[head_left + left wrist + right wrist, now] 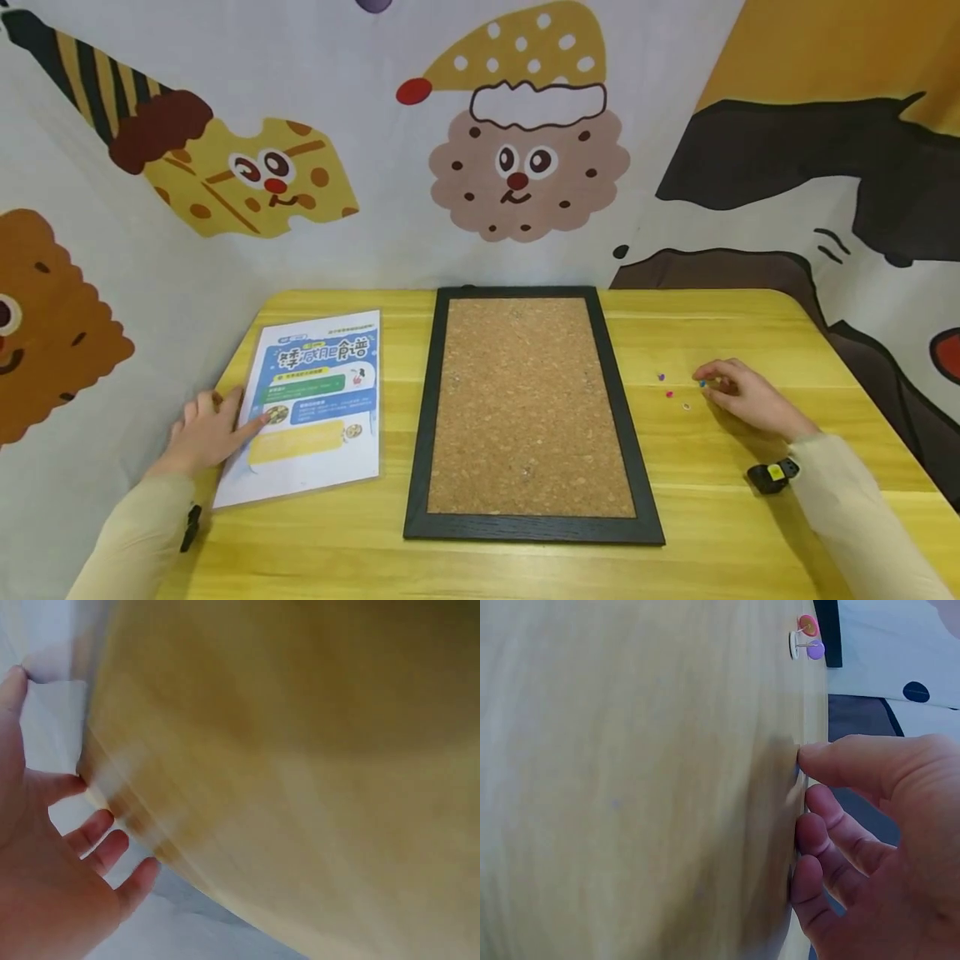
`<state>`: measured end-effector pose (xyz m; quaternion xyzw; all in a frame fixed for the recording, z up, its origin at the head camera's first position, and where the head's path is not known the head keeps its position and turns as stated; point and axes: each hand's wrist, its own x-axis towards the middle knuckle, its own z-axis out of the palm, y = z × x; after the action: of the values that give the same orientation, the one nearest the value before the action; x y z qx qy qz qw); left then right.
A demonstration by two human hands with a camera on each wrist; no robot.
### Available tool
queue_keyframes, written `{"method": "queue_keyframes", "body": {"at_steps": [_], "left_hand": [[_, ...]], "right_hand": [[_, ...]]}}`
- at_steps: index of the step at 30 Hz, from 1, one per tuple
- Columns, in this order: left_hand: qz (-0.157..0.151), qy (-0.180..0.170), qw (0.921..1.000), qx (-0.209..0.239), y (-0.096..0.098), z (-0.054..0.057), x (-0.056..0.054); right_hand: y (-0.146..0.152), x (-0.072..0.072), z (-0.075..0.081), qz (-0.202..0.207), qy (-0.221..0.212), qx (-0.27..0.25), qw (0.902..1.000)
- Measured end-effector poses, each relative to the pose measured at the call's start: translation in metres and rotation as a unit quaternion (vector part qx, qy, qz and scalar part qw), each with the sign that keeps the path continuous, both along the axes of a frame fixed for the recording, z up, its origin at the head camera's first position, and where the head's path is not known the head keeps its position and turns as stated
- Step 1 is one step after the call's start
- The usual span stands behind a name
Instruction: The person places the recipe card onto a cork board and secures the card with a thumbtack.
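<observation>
In the head view my left hand [202, 433] rests at the left edge of a laminated printed sheet [315, 458], its thumb laid over the print and its other fingers spread beside it. The left wrist view shows that hand [60, 855] with fingers apart at the table edge. On the right side of the table, my right hand [738, 396] pinches at a blue thumbtack [702, 383] with thumb and forefinger, low at the tabletop. Just left of it lie a purple thumbtack [662, 377], a pink thumbtack [670, 394] and a white thumbtack [686, 407].
A cork board [525, 408] in a black frame [536, 527] lies mid-table between the hands. Behind the yellow wooden table [480, 575] hangs a white cloth [390, 258] with cartoon prints. A black wrist camera [771, 477] sits at the right cuff.
</observation>
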<state>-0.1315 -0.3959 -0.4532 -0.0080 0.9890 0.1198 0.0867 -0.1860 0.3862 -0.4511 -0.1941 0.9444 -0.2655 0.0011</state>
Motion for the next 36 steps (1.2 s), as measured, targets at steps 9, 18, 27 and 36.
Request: {"method": "queue_keyframes", "body": {"at_steps": [9, 18, 27, 36], "left_hand": [[0.019, -0.015, 0.9997, 0.010, 0.003, 0.005, -0.008], [0.042, 0.023, 0.9987, 0.020, 0.021, 0.012, -0.007], [0.101, -0.007, 0.9931, 0.059, 0.020, 0.015, -0.006], [0.109, -0.048, 0.9828, 0.141, 0.011, 0.015, -0.004]], "right_hand": [[-0.001, 0.003, 0.003, -0.008, -0.012, -0.015, 0.9998], [0.001, 0.004, -0.003, -0.014, -0.003, -0.016, 0.9998], [-0.003, 0.002, -0.004, -0.014, 0.000, -0.020, 0.9997], [-0.003, -0.001, -0.008, -0.013, 0.019, -0.021, 0.9995]]}}
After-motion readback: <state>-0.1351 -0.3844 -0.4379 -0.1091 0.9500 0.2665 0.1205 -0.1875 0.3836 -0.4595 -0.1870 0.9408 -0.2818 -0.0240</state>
